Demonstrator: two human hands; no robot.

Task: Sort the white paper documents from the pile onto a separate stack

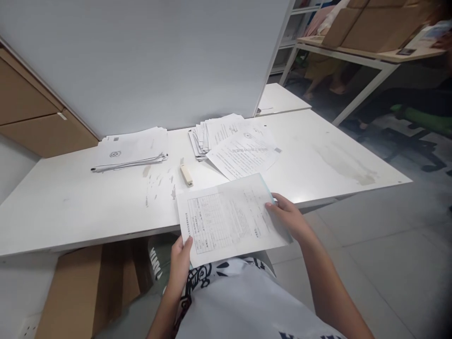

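Observation:
Both hands hold a printed sheet of paper [229, 221] over the front edge of the table, above my lap. My left hand [181, 259] pinches its near left corner, thumb on top. At the right edge my right hand [287, 216] grips it, thumb above and fingers beneath. A thin light-blue edge shows under the sheet there; what it belongs to is mostly hidden. Beyond the sheet lies a cream-coloured utility knife [186, 174]. Two paper stacks rest further back: a neat one [132, 148] at the left and a fanned-out one [243, 148] in the middle.
The white table [332, 155] has smudges and ends at a right corner. A grey partition [158, 61] rises behind it. Cardboard boxes stand at the left [31, 103] and under the table [77, 287]. Another desk [353, 52] with a box is at the upper right, a person's legs beneath.

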